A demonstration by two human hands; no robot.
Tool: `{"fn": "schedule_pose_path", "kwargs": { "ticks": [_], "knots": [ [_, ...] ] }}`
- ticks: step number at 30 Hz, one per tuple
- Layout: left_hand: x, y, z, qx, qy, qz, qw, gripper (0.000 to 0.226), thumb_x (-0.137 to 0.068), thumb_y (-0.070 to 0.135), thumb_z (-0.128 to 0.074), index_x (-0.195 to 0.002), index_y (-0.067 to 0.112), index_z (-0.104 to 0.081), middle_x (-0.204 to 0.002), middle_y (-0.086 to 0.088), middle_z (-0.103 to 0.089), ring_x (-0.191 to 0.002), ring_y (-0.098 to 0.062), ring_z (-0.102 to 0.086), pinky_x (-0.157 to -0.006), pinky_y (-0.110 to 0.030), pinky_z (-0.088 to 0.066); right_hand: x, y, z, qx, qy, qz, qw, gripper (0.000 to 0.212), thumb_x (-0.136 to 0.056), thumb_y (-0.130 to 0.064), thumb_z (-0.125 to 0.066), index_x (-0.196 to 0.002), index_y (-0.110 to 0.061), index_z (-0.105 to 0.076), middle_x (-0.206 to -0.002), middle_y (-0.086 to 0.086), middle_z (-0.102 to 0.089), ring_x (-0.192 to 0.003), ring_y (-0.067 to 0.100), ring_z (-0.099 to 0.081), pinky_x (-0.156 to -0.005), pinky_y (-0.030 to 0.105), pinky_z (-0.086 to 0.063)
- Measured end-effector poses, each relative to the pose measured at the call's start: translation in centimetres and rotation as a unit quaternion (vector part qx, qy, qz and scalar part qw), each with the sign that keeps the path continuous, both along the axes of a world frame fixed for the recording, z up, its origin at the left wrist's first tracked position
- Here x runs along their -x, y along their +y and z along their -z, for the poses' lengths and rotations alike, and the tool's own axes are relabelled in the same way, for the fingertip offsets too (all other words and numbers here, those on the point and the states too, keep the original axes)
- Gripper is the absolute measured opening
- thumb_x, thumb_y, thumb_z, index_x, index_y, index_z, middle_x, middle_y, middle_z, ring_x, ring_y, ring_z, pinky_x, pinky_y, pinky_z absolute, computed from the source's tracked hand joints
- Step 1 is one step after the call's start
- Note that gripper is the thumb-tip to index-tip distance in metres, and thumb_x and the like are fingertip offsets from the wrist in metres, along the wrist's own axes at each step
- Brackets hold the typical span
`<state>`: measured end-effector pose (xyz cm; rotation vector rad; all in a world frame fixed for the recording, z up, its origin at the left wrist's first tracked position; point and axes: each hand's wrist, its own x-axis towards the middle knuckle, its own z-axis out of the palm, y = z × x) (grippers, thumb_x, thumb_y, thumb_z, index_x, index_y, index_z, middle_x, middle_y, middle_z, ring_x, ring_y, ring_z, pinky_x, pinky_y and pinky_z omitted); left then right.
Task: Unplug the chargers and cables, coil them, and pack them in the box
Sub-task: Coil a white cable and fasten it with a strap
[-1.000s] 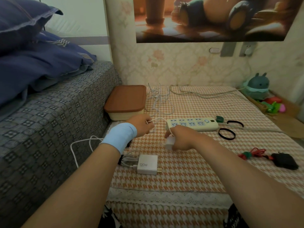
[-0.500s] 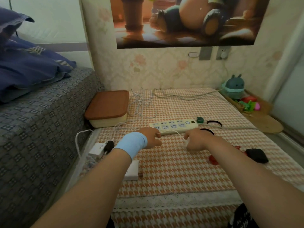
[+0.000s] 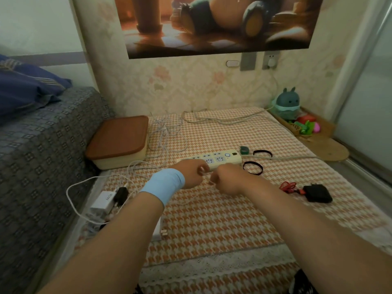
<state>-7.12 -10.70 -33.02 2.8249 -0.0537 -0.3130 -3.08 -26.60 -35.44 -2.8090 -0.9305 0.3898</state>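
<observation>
My left hand [image 3: 188, 175], with a blue wristband, pinches a thin white cable [image 3: 135, 165] that trails left toward the bed. My right hand [image 3: 227, 181] is curled in a fist right beside it; the small white charger it grips is almost hidden inside. Both hands sit just in front of the cream power strip [image 3: 222, 160]. The box with a brown lid [image 3: 118, 141] stands shut at the back left. A white 120W charger [image 3: 158, 230] peeks out under my left forearm. Another white charger [image 3: 105, 200] lies at the mat's left edge.
A black charger [image 3: 317, 193] with a red cable [image 3: 287, 186] lies at the right. Two black bands [image 3: 252, 167] and a green item [image 3: 244, 150] lie near the strip. A loose white cable tangle [image 3: 165, 134] lies behind it. A grey bed [image 3: 42, 145] borders the left.
My hands have come close together in front of the power strip, the right one moving toward the left. The white charger in my right hand is now hidden in the fist.
</observation>
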Motion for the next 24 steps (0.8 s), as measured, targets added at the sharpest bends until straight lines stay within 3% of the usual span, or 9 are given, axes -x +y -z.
{"fn": "schedule_pose_path", "kwargs": {
  "ticks": [3, 6, 8, 10, 13, 16, 20, 24],
  "knots": [
    [-0.2, -0.5, 0.9, -0.092, 0.075, 0.030, 0.992, 0.034, -0.101, 0.027, -0.044, -0.128, 0.024, -0.065, -0.128, 0.001, -0.063, -0.108, -0.022, -0.061, -0.096, -0.035, -0.050, -0.3, -0.2, 0.0, -0.004, 0.040, -0.006, 0.999, 0.033, -0.094, -0.007, -0.059, -0.122, -0.017, -0.073, -0.126, 0.001, -0.070, -0.108, 0.021, -0.066, -0.091, 0.038, -0.057],
    [-1.1, -0.4, 2.0, -0.102, 0.089, 0.006, 0.991, 0.036, -0.102, 0.033, -0.043, -0.101, 0.012, -0.073, -0.093, -0.006, -0.065, -0.076, -0.023, -0.057, -0.077, -0.033, -0.050, -0.5, -0.8, -0.2, -0.065, 0.065, -0.008, 0.996, 0.034, -0.095, -0.007, -0.060, -0.125, -0.015, -0.072, -0.129, 0.002, -0.069, -0.114, 0.018, -0.065, -0.094, 0.031, -0.054],
    [-1.7, -0.5, 1.7, -0.095, 0.049, -0.007, 0.994, 0.037, -0.103, 0.033, -0.041, -0.095, 0.010, -0.069, -0.086, -0.006, -0.060, -0.071, -0.023, -0.052, -0.072, -0.034, -0.048, -0.9, -1.3, -0.3, -0.109, 0.065, 0.001, 0.992, 0.032, -0.097, -0.009, -0.059, -0.125, -0.015, -0.072, -0.130, 0.003, -0.069, -0.115, 0.018, -0.064, -0.094, 0.028, -0.051],
    [-1.9, -0.8, 1.0, -0.055, -0.017, -0.012, 0.998, 0.035, -0.104, 0.028, -0.039, -0.114, 0.016, -0.070, -0.107, -0.007, -0.067, -0.089, -0.025, -0.061, -0.081, -0.035, -0.051, -1.3, -1.8, -0.2, -0.148, 0.050, 0.020, 0.987, 0.030, -0.100, -0.010, -0.055, -0.124, -0.016, -0.072, -0.131, 0.003, -0.068, -0.117, 0.019, -0.063, -0.096, 0.029, -0.050],
    [-2.5, -1.1, 0.4, 0.002, -0.081, -0.016, 0.997, 0.034, -0.103, 0.024, -0.041, -0.130, 0.023, -0.062, -0.139, -0.001, -0.055, -0.118, -0.024, -0.056, -0.098, -0.040, -0.048, -2.4, -2.8, 0.2, -0.182, 0.035, 0.062, 0.981, 0.033, -0.100, -0.007, -0.049, -0.116, -0.019, -0.075, -0.129, 0.004, -0.068, -0.113, 0.020, -0.064, -0.096, 0.034, -0.053],
    [-3.6, -1.1, 1.3, -0.080, -0.089, -0.006, 0.993, 0.039, -0.101, 0.026, -0.046, -0.139, 0.028, -0.051, -0.149, -0.002, -0.043, -0.131, -0.026, -0.043, -0.106, -0.042, -0.042, -3.6, -4.0, 0.7, -0.180, 0.008, 0.121, 0.976, 0.034, -0.098, -0.004, -0.048, -0.102, -0.024, -0.076, -0.121, 0.001, -0.069, -0.091, 0.017, -0.065, -0.075, 0.034, -0.055],
    [-5.1, -1.0, 3.3, -0.131, -0.062, -0.004, 0.989, 0.057, -0.100, 0.027, -0.049, -0.152, 0.029, -0.027, -0.160, -0.002, -0.021, -0.145, -0.028, -0.021, -0.116, -0.046, -0.030, -5.1, -5.6, 1.9, -0.187, -0.017, 0.186, 0.964, 0.030, -0.098, -0.002, -0.051, -0.094, -0.022, -0.073, -0.106, -0.001, -0.067, -0.075, 0.013, -0.057, -0.059, 0.025, -0.041],
    [-6.6, -1.1, 4.5, -0.137, -0.043, -0.027, 0.989, 0.071, -0.098, 0.027, -0.053, -0.155, 0.031, -0.012, -0.164, -0.002, -0.006, -0.149, -0.029, -0.011, -0.118, -0.049, -0.024, -7.1, -6.9, 3.5, -0.197, -0.045, 0.210, 0.957, 0.028, -0.093, 0.000, -0.057, -0.087, -0.023, -0.071, -0.116, 0.002, -0.067, -0.083, 0.016, -0.063, -0.060, 0.027, -0.045]
  ]
}}
